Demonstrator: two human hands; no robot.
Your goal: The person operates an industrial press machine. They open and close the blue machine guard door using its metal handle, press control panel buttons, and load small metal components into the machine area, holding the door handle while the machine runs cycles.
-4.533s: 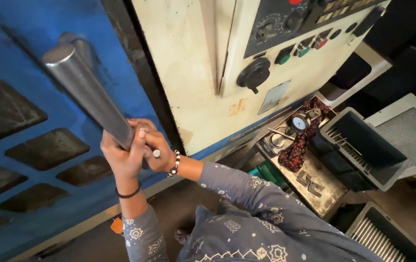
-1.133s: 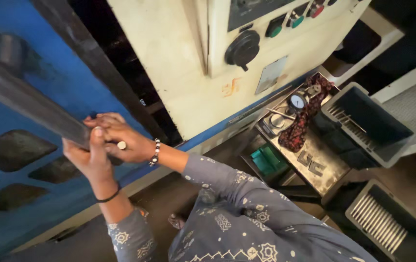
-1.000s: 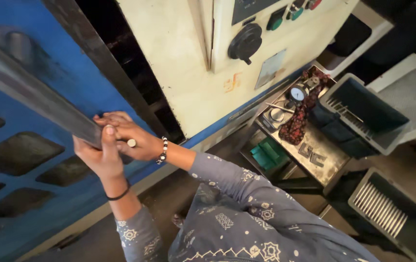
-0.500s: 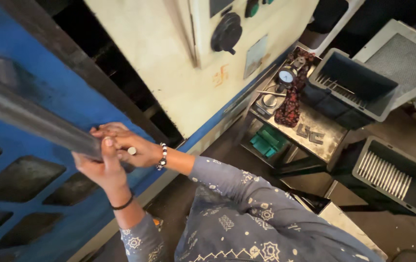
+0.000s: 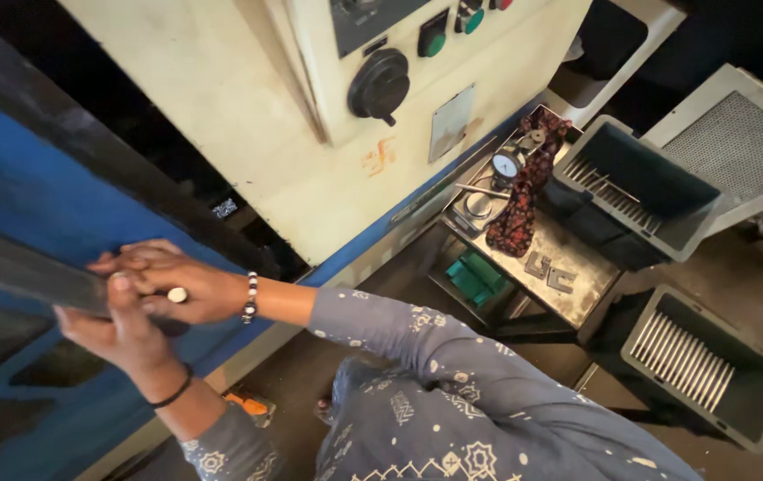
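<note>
- Since the earlier frame, the metal bar [image 5: 16, 272] is seen lowered — near level against the blue machine panel [image 5: 34, 196].
- Left hand [image 5: 118, 330] and right hand [image 5: 172, 283] are clamped together on its near end.

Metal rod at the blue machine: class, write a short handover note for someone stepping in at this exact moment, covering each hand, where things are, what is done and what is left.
Left hand: closed on the near end of the metal rod, from below.
Right hand: laid over the same end, fingers wrapped on top.
Rod: slanting up and left across the blue machine panel, blurred, its far end out of view.
Nearby: cream control box above; small metal table with a dial gauge; two dark bins holding rows of metal rods.
Done: rod gripped in both hands.
Left: rod not set down anywhere.
</note>
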